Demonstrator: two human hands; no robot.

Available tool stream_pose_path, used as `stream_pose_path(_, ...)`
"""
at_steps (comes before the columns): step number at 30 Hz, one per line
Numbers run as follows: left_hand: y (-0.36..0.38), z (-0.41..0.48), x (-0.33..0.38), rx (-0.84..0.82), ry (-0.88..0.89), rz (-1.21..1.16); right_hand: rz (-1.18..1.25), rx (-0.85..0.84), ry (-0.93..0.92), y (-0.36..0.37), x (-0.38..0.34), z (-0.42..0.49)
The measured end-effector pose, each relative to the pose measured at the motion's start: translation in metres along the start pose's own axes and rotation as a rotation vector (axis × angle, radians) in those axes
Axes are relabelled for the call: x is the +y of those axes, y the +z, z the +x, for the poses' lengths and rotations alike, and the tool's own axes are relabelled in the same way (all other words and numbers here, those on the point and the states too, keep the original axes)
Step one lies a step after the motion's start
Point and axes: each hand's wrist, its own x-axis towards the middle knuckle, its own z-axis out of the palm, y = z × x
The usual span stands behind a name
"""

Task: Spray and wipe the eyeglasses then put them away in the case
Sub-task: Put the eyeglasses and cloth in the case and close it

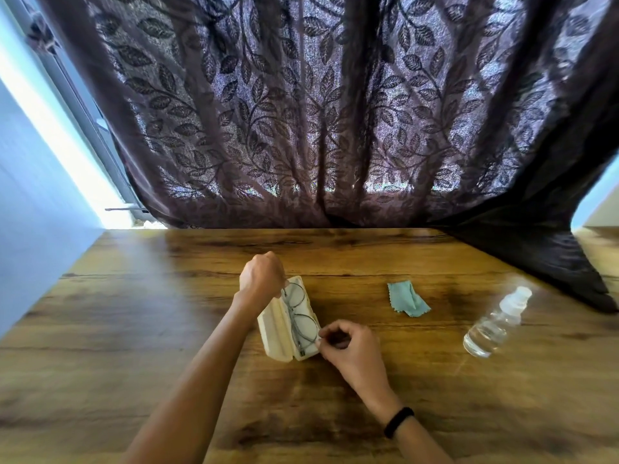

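We are finding the wire-framed eyeglasses sitting in the open cream case. The left hand is pinching their far end and the right hand their near end, which we judge is to hold the frame level.

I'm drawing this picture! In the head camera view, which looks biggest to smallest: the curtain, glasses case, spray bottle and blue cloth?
1. curtain, by far the largest.
2-3. glasses case and spray bottle look about alike; I can't rank them.
4. blue cloth, smallest.
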Motion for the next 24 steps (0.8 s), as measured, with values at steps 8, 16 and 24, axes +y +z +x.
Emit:
stream_pose_path(8,0.004,-0.003,0.008,0.025,0.095,0.004,0.211,-0.015,0.138,0.014,-0.002,-0.009)
stream_pose_path(16,0.005,-0.004,-0.002,0.024,0.108,-0.033,0.205,-0.011,0.099,0.014,-0.003,-0.012)
stream_pose_path(24,0.005,-0.009,-0.006,0.054,0.143,-0.001,0.295,-0.033,0.109,0.01,-0.007,-0.015)
